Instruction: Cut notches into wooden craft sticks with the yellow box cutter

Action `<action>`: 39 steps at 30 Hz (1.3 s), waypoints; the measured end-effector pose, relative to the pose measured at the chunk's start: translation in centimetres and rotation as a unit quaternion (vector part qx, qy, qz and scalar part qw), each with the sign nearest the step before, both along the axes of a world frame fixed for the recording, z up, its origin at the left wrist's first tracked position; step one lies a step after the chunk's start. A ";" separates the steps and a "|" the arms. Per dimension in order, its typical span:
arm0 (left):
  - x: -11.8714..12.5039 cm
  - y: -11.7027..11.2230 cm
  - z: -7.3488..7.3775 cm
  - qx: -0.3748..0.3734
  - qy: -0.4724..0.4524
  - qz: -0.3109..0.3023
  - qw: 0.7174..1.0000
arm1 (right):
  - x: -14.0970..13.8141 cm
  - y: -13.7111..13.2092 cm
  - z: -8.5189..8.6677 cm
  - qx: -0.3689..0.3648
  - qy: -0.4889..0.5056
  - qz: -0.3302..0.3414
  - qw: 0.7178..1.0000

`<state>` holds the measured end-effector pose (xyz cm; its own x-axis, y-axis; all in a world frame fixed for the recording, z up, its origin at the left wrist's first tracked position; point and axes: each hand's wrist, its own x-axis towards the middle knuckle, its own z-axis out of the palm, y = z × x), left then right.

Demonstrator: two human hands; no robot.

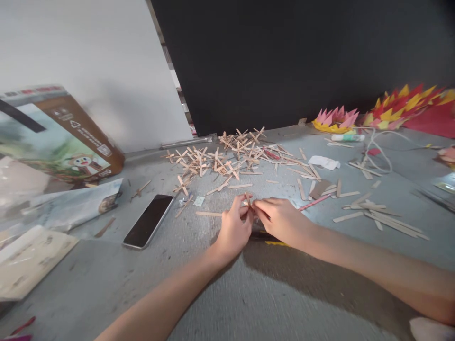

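Black-screened phone [149,221] lies flat at left; wooden crosses [199,163] sit heaped beyond it, rightward. The left hand [236,226] pinches a stick [248,199] at its fingertips, just ahead, long axis near upright. The right hand [279,219] meets it from the right, equally near, fingers narrowed; its grip cannot be told. Loose sticks [394,225] lie farther right.

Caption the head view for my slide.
Left hand and right hand handle sticks before a pile of crossed sticks, phone at left.
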<state>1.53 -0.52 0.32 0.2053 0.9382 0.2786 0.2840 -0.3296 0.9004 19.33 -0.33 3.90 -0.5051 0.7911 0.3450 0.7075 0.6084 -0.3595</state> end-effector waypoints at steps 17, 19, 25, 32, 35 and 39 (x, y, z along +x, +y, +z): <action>0.2 0.4 0.8 -0.051 -0.107 0.034 0.992 | 0.3 -0.8 1.6 0.029 -0.073 -0.030 0.996; 0.2 0.4 0.9 -0.042 -0.089 0.042 0.994 | 0.2 -1.1 1.6 0.063 -0.092 -0.026 0.993; 0.1 0.5 0.8 -0.033 -0.046 0.054 0.997 | -0.1 -1.6 1.5 0.117 -0.140 -0.016 0.983; -0.1 0.7 0.6 -0.032 -0.088 0.060 0.994 | -0.2 -1.5 1.0 0.107 -0.131 -0.020 0.985; -0.3 0.9 0.5 -0.027 -0.089 0.096 0.991 | -0.3 -1.4 0.7 0.068 -0.113 -0.023 0.991; -0.7 1.3 0.5 -0.028 -0.072 0.107 0.991 | 0.0 -0.7 0.6 -0.090 -0.022 -0.054 0.994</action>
<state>0.87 0.76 0.86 -0.0390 0.9707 0.2369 0.2085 -0.2240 0.9520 19.32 -1.04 4.46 -0.4249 0.8887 0.1719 0.7832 0.4562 -0.4224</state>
